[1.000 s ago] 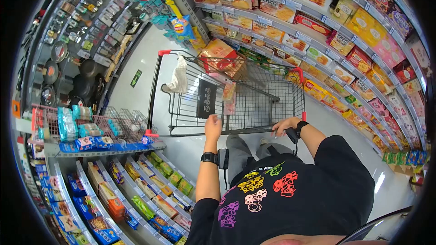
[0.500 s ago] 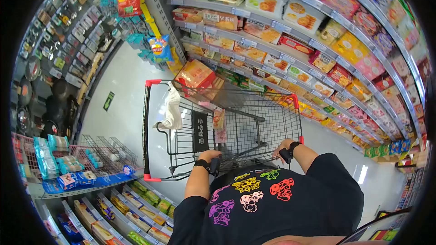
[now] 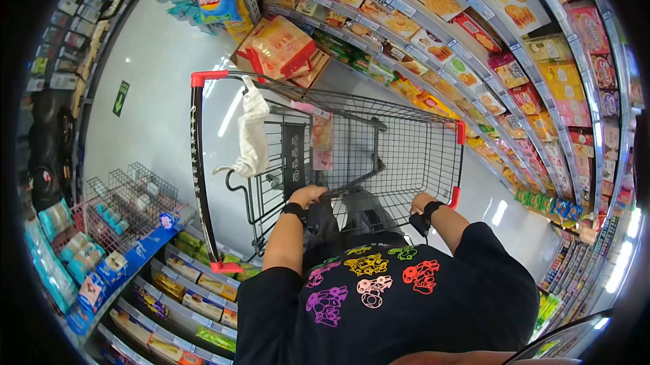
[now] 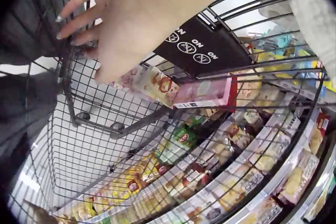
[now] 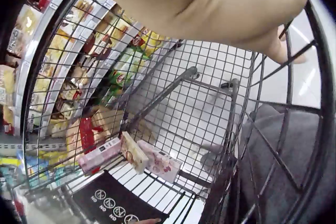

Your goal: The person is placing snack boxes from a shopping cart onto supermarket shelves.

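A black wire shopping cart with red corner caps stands side-on to the body. At its near side rim, my left hand grips the rail; in the left wrist view its fingers reach over the wires. Farther right, my right hand holds the same rim, with fingertips bent over the wire edge in the right wrist view. Inside the basket, beside the black panel, lie a pink box, a cream pack and a white-pink pack. A white cloth bag hangs near the cart handle.
Shelves of boxed biscuits run along the far side and right. A red-and-orange carton stands on the floor beyond the cart. Behind at lower left are snack shelves and wire baskets. Pale floor shows left of the cart.
My left hand has come down from beside the black panel onto the near rim. The cart has shifted relative to the shelves and carton, and the view has turned.
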Tool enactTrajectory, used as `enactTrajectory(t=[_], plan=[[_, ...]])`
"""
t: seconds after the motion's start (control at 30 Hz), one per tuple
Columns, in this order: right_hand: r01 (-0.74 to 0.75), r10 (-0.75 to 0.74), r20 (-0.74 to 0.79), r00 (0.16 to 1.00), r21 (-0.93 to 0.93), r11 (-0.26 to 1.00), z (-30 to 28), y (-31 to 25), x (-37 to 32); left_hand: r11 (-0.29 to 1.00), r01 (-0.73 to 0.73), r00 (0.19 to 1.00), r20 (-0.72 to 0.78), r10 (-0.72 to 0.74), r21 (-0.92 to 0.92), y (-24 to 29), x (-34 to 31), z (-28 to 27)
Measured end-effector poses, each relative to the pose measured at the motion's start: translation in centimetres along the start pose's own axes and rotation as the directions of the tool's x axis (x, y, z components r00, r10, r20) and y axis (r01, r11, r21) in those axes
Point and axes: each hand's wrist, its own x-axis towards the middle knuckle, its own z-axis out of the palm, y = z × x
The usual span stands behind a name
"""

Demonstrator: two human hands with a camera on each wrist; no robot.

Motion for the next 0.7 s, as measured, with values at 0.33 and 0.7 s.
enactTrajectory(t=[0.33, 0.7], plan=[[0.167, -0.245, 0.231, 0.942, 0.311, 0.936, 0.3, -2.2, -4.4, 0.89, -0.226, 0.907, -0.42, 0.044, -0.396, 2.3, 1.7, -3.6], [0.299, -0.322, 0.061, 0.945, 0.247, 0.922, 4.3, -5.7, -5.0, 0.958, -0.287, 0.83, -0.495, 0.258, 0.018, 4.4, 4.5, -3.2]])
